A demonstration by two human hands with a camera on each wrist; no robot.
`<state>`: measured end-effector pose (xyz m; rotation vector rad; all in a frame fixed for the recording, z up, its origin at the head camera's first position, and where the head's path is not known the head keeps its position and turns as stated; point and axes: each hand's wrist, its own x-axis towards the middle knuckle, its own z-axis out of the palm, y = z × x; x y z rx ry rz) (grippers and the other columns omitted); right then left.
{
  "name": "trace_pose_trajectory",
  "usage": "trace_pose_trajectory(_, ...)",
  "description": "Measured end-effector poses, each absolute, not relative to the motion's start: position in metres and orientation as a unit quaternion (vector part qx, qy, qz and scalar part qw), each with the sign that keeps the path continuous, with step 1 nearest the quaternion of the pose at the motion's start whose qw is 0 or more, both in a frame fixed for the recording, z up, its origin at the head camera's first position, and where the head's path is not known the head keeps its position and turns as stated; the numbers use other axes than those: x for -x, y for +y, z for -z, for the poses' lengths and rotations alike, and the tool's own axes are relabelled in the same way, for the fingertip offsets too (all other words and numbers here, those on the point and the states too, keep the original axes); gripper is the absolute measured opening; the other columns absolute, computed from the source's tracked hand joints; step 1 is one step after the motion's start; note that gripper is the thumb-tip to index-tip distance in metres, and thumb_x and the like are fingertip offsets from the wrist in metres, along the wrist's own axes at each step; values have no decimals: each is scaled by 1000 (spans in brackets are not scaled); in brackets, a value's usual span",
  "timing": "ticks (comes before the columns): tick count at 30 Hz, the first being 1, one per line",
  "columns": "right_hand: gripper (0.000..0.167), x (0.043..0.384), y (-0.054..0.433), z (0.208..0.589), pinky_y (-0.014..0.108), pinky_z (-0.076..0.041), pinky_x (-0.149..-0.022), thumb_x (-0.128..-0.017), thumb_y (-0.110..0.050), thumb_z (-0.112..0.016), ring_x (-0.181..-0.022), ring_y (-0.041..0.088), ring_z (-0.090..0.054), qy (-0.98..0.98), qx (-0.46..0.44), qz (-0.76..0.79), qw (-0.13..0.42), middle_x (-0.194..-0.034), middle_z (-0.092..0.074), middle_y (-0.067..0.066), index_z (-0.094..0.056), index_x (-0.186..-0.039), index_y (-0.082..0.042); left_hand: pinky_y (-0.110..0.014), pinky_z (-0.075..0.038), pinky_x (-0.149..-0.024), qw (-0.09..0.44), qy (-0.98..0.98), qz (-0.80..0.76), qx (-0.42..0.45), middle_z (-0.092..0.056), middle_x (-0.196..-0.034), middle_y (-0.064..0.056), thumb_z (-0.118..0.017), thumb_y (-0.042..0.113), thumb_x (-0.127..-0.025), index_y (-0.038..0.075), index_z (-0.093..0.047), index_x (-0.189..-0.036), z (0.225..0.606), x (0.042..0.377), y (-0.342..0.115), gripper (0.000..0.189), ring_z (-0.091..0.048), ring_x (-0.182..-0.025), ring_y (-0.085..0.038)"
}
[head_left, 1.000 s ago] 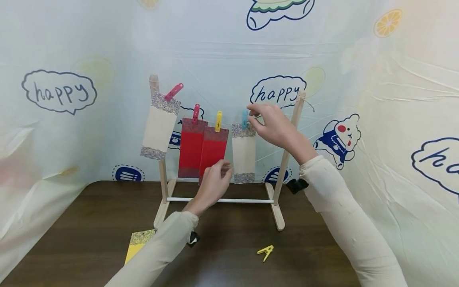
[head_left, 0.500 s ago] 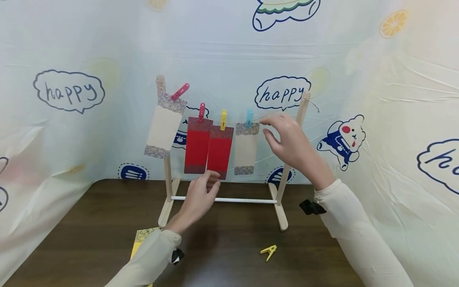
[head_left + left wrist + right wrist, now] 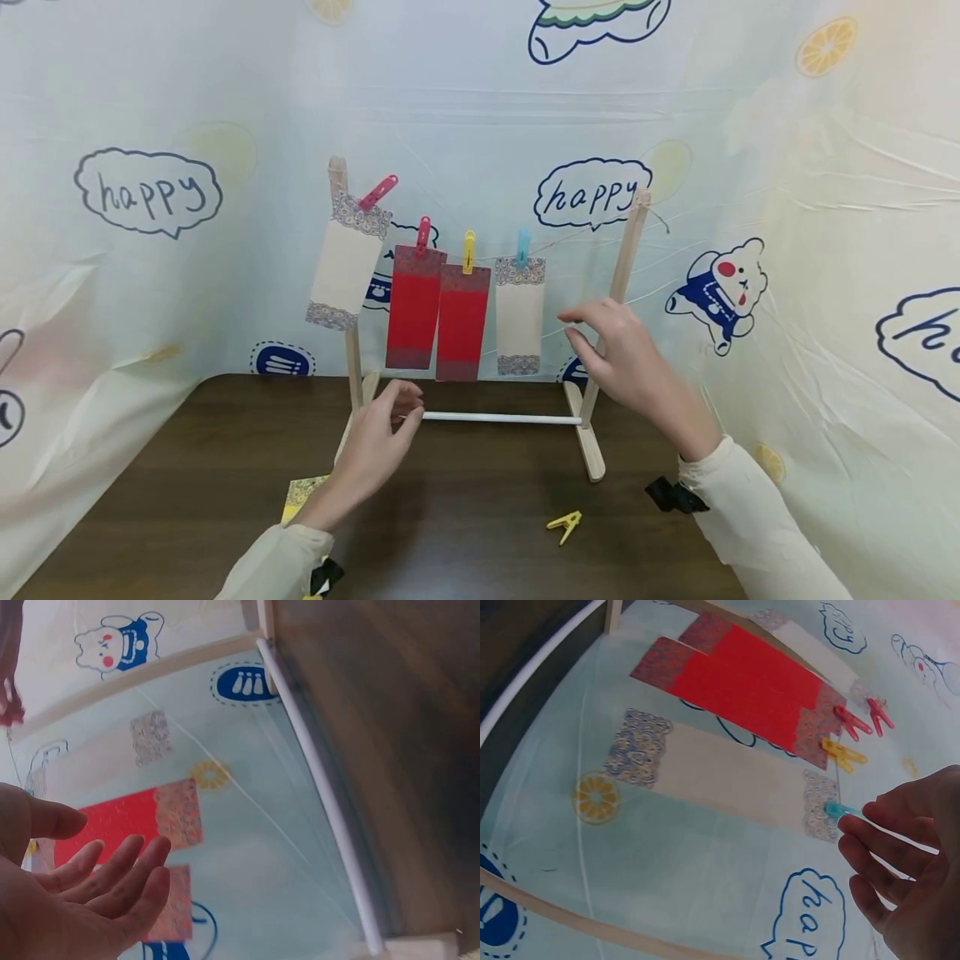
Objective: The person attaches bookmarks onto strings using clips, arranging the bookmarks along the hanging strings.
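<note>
Four-sided paper cards hang by clothespins from a thin string on a wooden rack [image 3: 625,258]. A white card [image 3: 519,321] with lace-patterned ends hangs from a blue clothespin [image 3: 522,247]. Left of it are two red cards [image 3: 462,321], one under a yellow clothespin [image 3: 468,252], one under a pink clothespin [image 3: 423,236]. Another white card [image 3: 347,262] hangs tilted at the left post. My right hand [image 3: 626,358] is apart from the cards, right of the white one, fingers relaxed. My left hand [image 3: 378,442], holding nothing, hovers before the rack's white bar [image 3: 502,417], fingers loosely bent.
A yellow clothespin [image 3: 565,525] lies on the dark table [image 3: 465,517] in front of the rack. A yellow card [image 3: 300,493] lies at the left, partly hidden by my left arm. A patterned curtain [image 3: 450,100] stands behind.
My right hand has left the blue clothespin, moving right and down. My left hand has moved down and left from the red cards. The white card stays hanging.
</note>
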<state>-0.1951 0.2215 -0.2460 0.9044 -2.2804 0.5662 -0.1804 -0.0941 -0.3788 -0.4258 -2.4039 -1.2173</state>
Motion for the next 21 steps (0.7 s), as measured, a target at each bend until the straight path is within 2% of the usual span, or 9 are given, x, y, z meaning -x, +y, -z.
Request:
trace_pose_trajectory(8, 21, 190, 230, 275, 49, -48, -90, -94, -4, -66, -106, 26, -61, -874, -323, -228, 283, -110, -72, 9, -71, -114, -4, -37, -56, -79, 202, -871, 431, 127, -68, -100, -3, -69, 6, -93, 10, -61, -109, 390, 167, -116, 19, -65, -88, -13)
trace_pose_trajectory(14, 21, 186, 235, 293, 50, -46, -90, -95, -4, -65, -104, 26, -61, -879, -313, -237, 272, -109, -72, 8, -71, -114, -4, -38, -56, -83, 189, -881, 418, 112, -68, -102, -2, -69, 7, -93, 11, -62, -110, 395, 158, -122, 19, -64, -92, -14)
trace_pose_trajectory(21, 20, 178, 236, 311, 49, -44, -90, -96, -8, -65, -103, 24, -62, -886, -300, -241, 258, -108, -71, 7, -71, -114, -6, -40, -56, -79, 200, -884, 408, 108, -69, -96, 1, -70, 4, -91, 12, -63, -105, 401, 147, -132, 18, -65, -91, -13)
